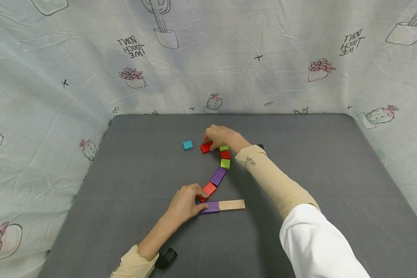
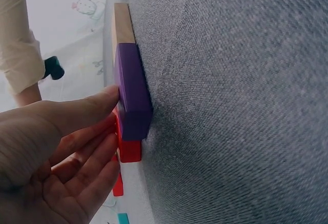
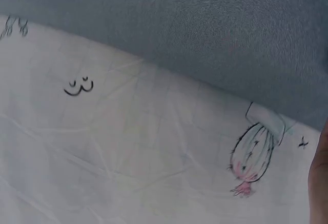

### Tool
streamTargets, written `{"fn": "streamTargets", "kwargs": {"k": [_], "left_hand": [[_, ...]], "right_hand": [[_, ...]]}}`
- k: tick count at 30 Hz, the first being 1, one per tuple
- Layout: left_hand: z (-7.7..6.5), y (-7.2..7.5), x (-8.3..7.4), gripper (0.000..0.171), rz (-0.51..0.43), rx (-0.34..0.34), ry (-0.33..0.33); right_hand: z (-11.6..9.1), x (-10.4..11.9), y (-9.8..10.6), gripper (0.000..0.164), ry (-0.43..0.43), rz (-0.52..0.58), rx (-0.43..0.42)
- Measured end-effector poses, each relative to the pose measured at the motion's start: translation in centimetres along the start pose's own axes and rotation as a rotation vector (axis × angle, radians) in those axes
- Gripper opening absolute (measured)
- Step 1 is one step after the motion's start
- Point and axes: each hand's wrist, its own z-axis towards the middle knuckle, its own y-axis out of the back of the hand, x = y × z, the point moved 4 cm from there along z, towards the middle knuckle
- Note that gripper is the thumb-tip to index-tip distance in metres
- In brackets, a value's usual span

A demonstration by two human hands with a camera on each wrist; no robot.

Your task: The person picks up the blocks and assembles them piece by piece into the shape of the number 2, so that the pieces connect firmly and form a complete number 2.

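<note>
My right hand (image 1: pixel 224 138) reaches to the far end of a curved row of coloured blocks and pinches a red block (image 1: pixel 205 148) between thumb and fingers. Lower down, the thumb of my left hand (image 1: pixel 185 202) rests on a purple block (image 2: pixel 134 80). Its other fingers are extended and touch a lighter red block (image 1: pixel 208 190) just beyond. A plain wooden block (image 1: pixel 232 205) lies end to end with that purple one. In the right wrist view only a sliver of hand (image 3: pixel 319 183) shows at the edge.
Between the hands the row holds a green block (image 1: pixel 224 148), a darker red block (image 1: pixel 225 155), another green block (image 1: pixel 225 164) and a second purple block (image 1: pixel 218 176). A blue block (image 1: pixel 188 145) sits apart, left of the row. Patterned cloth (image 1: pixel 229 77) hangs behind the grey table (image 1: pixel 142 162).
</note>
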Motion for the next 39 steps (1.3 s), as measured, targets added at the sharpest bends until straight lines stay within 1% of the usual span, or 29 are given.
{"fn": "streamTargets", "kwargs": {"k": [3,6,9,13,16,19,22,24,28,31,34,39], "left_hand": [[0.0,0.1,0.1,0.025,0.002,-0.016,-0.011],[0.0,0.2,0.2,0.024,0.0,-0.03,-0.02],[0.0,0.2,0.3,0.024,-0.008,-0.038,-0.028],[-0.1,0.2,0.4,0.023,-0.019,-0.04,-0.03],[-0.2,0.1,0.5,0.022,-0.024,-0.041,-0.032],[-0.2,0.0,0.5,0.022,-0.029,-0.04,-0.037],[-0.2,-0.1,0.5,0.022,-0.029,-0.039,-0.042],[-0.2,-0.2,0.6,0.022,-0.029,-0.04,-0.042],[-0.3,-0.3,0.6,0.022,-0.035,-0.044,-0.044],[-0.3,-0.4,0.6,0.022,-0.036,-0.048,-0.046],[-0.2,-0.5,0.6,0.022,-0.04,-0.048,-0.041],[-0.2,-0.3,0.8,0.022,-0.04,-0.052,-0.04]], "right_hand": [[-0.1,0.0,1.0,0.038,0.014,0.06,-0.054],[0.0,0.4,2.3,0.035,0.06,0.096,-0.115],[0.4,1.1,2.8,0.034,0.102,0.093,-0.135],[1.8,2.6,2.3,0.041,0.117,0.044,-0.09],[3.0,3.6,1.4,0.048,0.1,0.02,-0.052],[4.0,4.4,0.7,0.054,0.071,0.005,-0.033],[4.6,5.0,0.0,0.054,0.056,-0.019,-0.025],[4.8,5.2,-0.3,0.05,0.054,-0.031,-0.022],[5.0,5.2,-0.9,0.041,0.033,-0.035,-0.013],[5.0,5.0,-1.2,0.04,0.025,-0.03,-0.009],[4.7,5.0,-0.9,0.039,0.053,-0.027,-0.01],[4.1,5.1,-0.3,0.037,0.11,-0.014,0.013]]}}
